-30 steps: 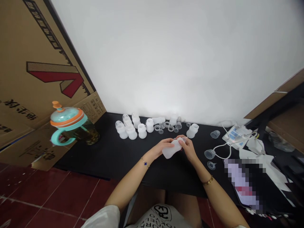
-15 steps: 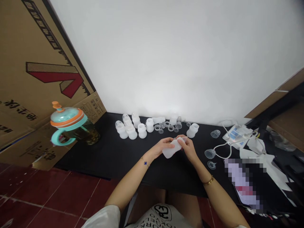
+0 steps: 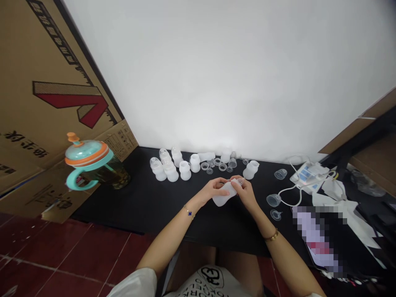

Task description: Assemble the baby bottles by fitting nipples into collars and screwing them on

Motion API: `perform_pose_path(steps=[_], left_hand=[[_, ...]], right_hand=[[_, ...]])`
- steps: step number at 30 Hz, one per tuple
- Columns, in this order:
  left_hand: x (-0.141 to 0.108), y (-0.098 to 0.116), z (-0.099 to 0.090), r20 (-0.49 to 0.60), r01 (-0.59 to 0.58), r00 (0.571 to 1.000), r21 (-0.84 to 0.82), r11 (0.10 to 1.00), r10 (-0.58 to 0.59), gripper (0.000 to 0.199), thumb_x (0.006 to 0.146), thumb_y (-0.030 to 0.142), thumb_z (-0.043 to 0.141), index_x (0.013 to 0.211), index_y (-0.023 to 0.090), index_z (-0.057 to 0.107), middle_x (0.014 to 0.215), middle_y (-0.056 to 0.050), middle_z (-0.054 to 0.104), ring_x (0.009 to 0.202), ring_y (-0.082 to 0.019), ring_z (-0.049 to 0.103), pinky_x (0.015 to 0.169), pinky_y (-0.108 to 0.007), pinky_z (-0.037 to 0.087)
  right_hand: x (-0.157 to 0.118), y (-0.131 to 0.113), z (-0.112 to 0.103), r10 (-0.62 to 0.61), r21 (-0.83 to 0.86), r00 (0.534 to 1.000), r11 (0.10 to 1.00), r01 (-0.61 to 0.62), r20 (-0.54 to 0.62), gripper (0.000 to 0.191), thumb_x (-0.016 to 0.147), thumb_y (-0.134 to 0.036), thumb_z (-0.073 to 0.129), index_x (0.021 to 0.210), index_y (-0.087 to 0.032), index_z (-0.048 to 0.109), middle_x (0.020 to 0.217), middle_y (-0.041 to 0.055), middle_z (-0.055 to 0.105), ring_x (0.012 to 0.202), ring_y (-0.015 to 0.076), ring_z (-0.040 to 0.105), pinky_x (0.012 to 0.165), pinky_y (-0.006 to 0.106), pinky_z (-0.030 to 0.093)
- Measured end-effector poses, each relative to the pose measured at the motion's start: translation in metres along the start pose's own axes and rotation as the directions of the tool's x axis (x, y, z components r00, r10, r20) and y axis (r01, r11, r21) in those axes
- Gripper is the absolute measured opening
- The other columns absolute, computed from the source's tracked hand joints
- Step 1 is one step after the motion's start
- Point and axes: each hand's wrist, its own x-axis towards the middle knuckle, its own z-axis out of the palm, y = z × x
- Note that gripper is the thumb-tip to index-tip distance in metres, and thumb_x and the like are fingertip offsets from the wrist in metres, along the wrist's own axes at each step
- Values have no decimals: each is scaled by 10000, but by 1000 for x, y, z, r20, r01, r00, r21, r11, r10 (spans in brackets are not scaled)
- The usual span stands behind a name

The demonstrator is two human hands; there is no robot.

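A white translucent bottle (image 3: 221, 199) lies tilted between my two hands over the black table. My left hand (image 3: 213, 190) is wrapped round its body from the left. My right hand (image 3: 244, 192) pinches its neck end, where a clear part shows at the fingers. Just behind stands an uncapped white bottle (image 3: 251, 170). Clear rings and small caps (image 3: 222, 167) lie behind my left hand. Further left is a group of white bottles (image 3: 171, 172), some with clear tops.
A teal and orange jug (image 3: 89, 159) stands at the left beside a large cardboard box (image 3: 46, 107). On the right are clear funnel cups (image 3: 274, 200), a white device (image 3: 309, 177) with tubing, papers and a blurred phone-like object (image 3: 318, 239).
The held bottle has tilted slightly, its base lying a little further right. My fingers have shifted slightly on it. The other objects stay where they were.
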Motion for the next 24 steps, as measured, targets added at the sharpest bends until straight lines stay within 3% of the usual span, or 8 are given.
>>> perform_pose_path(steps=[12,24], left_hand=[[0,-2,0,5,-59,998,40,997,59,587,612,288,908,1126,180,645,1013,-72,727,941,-241,692,828,-349,520],[3,-11,-3,17,-143,990,112,983,142,570,638,304,910,1120,179,632,994,-72,711,944,-237,686,840,-365,530]], right_hand=[[1,5,-1,-18,-22,1000,1000,18,3,289,833,-471,663,853,-184,694,758,27,640,547,137,480,480,258,372],[2,9,-3,-36,-62,999,997,35,-6,273,833,-458,667,842,-187,695,786,36,668,611,164,532,556,275,408]])
